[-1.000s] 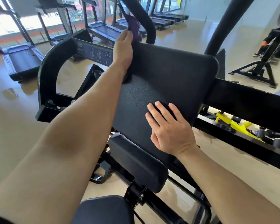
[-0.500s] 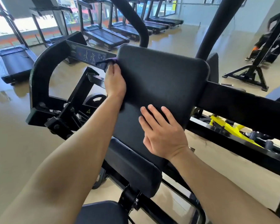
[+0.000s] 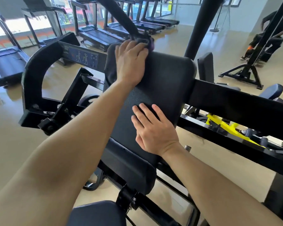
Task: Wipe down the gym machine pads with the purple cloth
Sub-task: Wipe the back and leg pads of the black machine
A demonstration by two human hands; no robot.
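Head view: the purple cloth point(image 3: 151, 44) is pressed by the left hand point(image 3: 131, 62), grip bunched on it, at the back pad point(image 3: 167, 82) top edge, the right hand point(image 3: 153, 128) laid flat and spread below; a downward stroke is likely called for next.

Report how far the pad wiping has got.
Done: nothing shows as finished; no pad looks visibly different. In hand: the left hand presses the purple cloth on the top edge of the back pad, while the right hand lies flat lower down. Left: the smaller pad below and the seat.
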